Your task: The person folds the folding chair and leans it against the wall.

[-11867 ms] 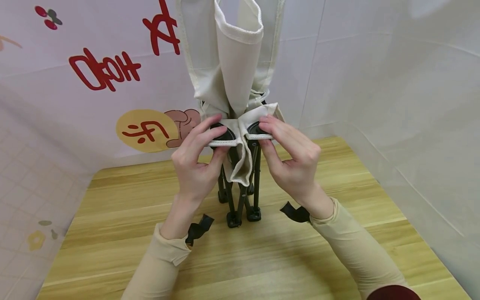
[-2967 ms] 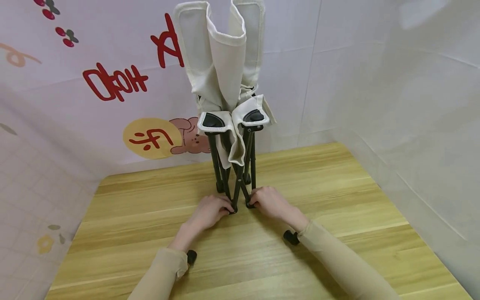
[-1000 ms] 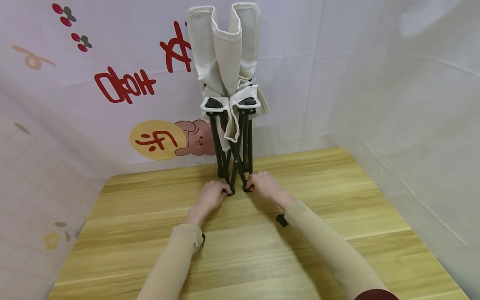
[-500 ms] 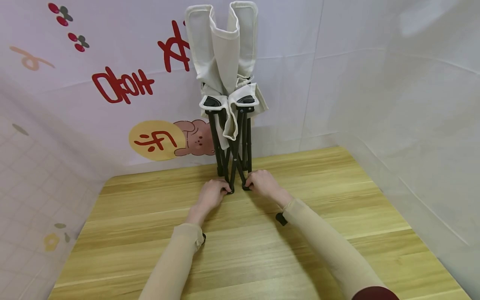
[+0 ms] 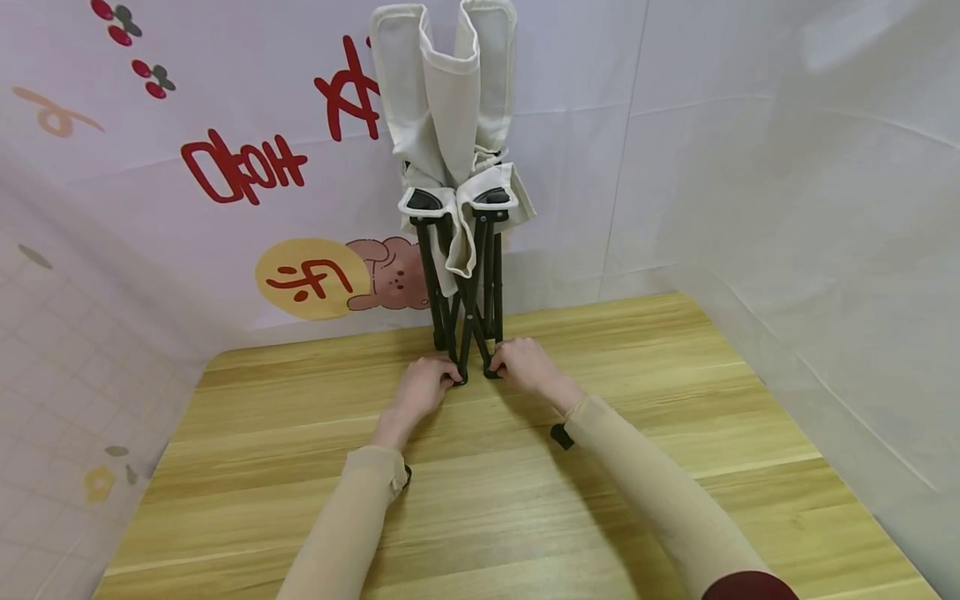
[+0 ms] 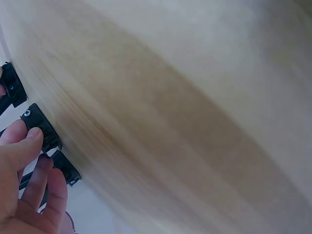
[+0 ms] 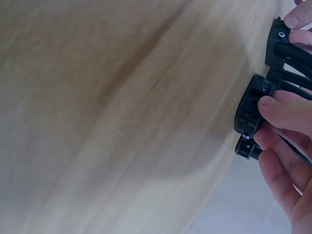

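A folded camp chair (image 5: 452,108) with off-white fabric and thin black legs stands upright near the table's back edge. Its seat corners have black caps, and its back fabric rises above them. Down at the feet, my left hand (image 5: 426,385) pinches the left front foot (image 6: 48,129) between thumb and fingers. My right hand (image 5: 528,365) likewise pinches the right front foot (image 7: 249,106). The two front feet stand a little apart. Another black foot (image 6: 67,166) shows behind my left fingers in the left wrist view, and a rear foot (image 7: 246,146) beyond the right one.
The wood-grain table (image 5: 480,517) runs from the front to the wall. White sheeting (image 5: 570,167) with red lettering and a bear print (image 5: 397,279) hangs right behind the chair. More sheeting (image 5: 825,250) borders the right side. Black straps (image 5: 561,436) hang at both wrists.
Earlier my hands pinched the seat corners; three seconds ago they held the front feet. Since then the chair has come to stand farther back. Over the last half second hardly anything moved.
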Motion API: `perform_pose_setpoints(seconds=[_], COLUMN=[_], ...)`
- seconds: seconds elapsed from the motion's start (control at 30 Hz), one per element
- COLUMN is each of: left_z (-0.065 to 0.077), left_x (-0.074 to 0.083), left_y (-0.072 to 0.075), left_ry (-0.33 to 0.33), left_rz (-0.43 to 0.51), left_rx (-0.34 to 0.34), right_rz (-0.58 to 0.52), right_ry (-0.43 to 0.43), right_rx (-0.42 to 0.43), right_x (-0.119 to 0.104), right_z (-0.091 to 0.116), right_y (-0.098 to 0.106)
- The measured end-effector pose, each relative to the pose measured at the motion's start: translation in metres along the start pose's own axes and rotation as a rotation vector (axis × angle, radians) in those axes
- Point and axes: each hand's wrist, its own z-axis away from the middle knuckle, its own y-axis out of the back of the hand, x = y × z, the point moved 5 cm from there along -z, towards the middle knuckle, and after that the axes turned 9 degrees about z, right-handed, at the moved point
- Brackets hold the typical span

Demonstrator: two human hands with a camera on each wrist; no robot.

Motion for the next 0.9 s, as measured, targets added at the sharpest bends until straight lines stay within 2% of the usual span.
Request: perform_pose_setpoints(seconds=[0.5, 0.63, 0.8, 0.9], left_z=[0.001, 0.001, 0.005, 0.013], left_x=[-0.003, -0.002, -0.003, -0.004], left_y=[-0.002, -0.002, 0.003, 0.016], left_ry=[0.025, 0.029, 0.036, 0.039], left_rz=[-0.007, 0.002, 0.067, 0.135], left_rx=[-0.007, -0.039, -0.133, -0.103], right_rz=[0.009, 0.005, -0.107, -0.166], right_ry=[-0.004, 0.026, 0.0, -0.034], right_rx=[-0.036, -0.055, -0.072, -0.006], right_x=[-0.002, -0.003, 0.0, 0.005], right_z=[-0.001, 0.002, 0.009, 0.016], right_y=[-0.001, 0.001, 0.01, 0.021])
